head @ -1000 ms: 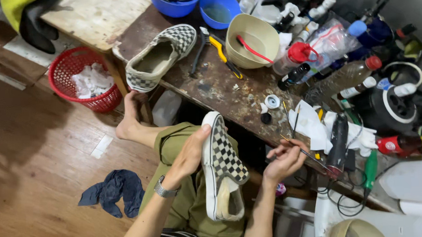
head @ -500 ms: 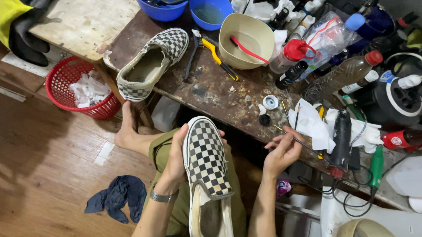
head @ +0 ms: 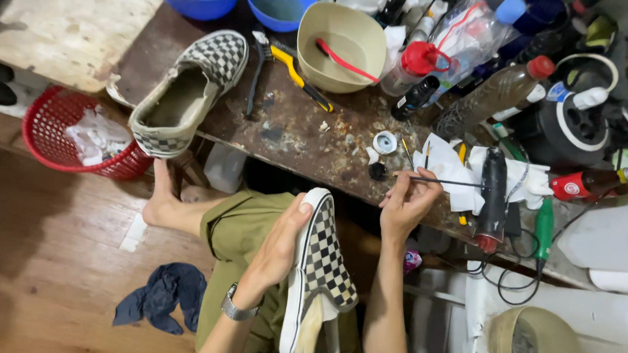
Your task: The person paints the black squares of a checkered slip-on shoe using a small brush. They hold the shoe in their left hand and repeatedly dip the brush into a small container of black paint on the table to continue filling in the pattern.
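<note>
Head view. The left hand (head: 278, 245) cups a checkered slip-on shoe (head: 318, 282) from its left side, fingers curled round the white sole edge with the thumb near the toe; the shoe lies over the person's lap, toe pointing far, heel toward the near edge of the frame. The right hand (head: 407, 204) pinches a thin brush (head: 445, 183) between thumb and fingertips, the handle running right over a crumpled white cloth (head: 455, 174); its tip sits just beside the near edge of the workbench (head: 291, 128), apart from the shoe. A small open pot (head: 384, 142) and a dark cap (head: 377, 171) stand on the bench just far of this hand. The second checkered shoe (head: 183, 94) rests untouched on the bench's left end, opening upward. A beige bowl (head: 343, 44) holding a red-handled tool, yellow-handled pliers (head: 299, 75), bottles and blue basins lie farther off; a red basket (head: 79, 134) stands on the wooden floor at left. Judged state: the brush is off the held shoe, so its treatment appears in progress or paused; whether any part is finished cannot be told.
</note>
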